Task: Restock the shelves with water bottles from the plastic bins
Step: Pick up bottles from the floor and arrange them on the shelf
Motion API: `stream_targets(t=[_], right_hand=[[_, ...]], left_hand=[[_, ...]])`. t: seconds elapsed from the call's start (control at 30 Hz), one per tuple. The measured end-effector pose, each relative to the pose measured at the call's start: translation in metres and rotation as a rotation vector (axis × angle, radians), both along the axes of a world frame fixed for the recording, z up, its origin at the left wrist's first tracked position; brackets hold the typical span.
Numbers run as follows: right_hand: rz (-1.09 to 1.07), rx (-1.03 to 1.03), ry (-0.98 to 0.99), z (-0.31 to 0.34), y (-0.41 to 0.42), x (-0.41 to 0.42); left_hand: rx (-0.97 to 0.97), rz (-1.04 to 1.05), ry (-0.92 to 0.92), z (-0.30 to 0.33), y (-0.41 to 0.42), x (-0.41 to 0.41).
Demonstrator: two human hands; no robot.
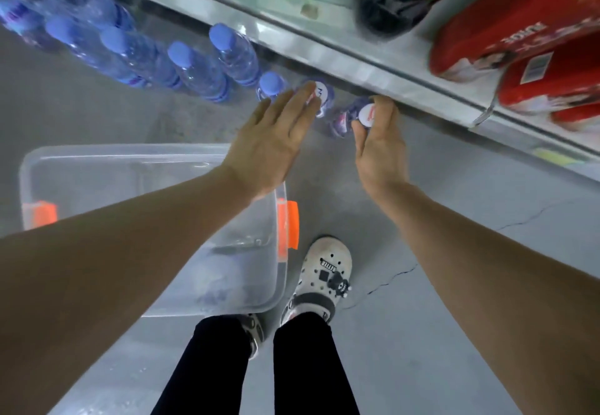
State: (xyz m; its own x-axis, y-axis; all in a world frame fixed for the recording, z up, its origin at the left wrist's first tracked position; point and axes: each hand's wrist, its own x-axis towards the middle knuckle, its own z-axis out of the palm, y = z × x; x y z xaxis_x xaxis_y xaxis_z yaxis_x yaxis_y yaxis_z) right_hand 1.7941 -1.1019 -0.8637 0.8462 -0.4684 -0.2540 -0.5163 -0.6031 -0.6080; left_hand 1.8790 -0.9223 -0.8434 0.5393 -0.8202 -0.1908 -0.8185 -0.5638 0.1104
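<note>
Right hand [376, 142] grips a clear blue-capped plastic water bottle [354, 117] w/ curled fingers; left hand [276, 142], fingers straight, touches neighbouring bottle [319, 96] beside clear plastic bin [282, 252].

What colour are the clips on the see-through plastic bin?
Orange clips on the clear plastic bin, head view.
</note>
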Motion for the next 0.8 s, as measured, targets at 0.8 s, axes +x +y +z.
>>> stream_targets(t=[0.8], right_hand=[[-0.083,0.189,-0.234,0.597,-0.017,-0.019]], left_hand=[[-0.237,0.213,0.723,0.488,-0.013,-0.006]])
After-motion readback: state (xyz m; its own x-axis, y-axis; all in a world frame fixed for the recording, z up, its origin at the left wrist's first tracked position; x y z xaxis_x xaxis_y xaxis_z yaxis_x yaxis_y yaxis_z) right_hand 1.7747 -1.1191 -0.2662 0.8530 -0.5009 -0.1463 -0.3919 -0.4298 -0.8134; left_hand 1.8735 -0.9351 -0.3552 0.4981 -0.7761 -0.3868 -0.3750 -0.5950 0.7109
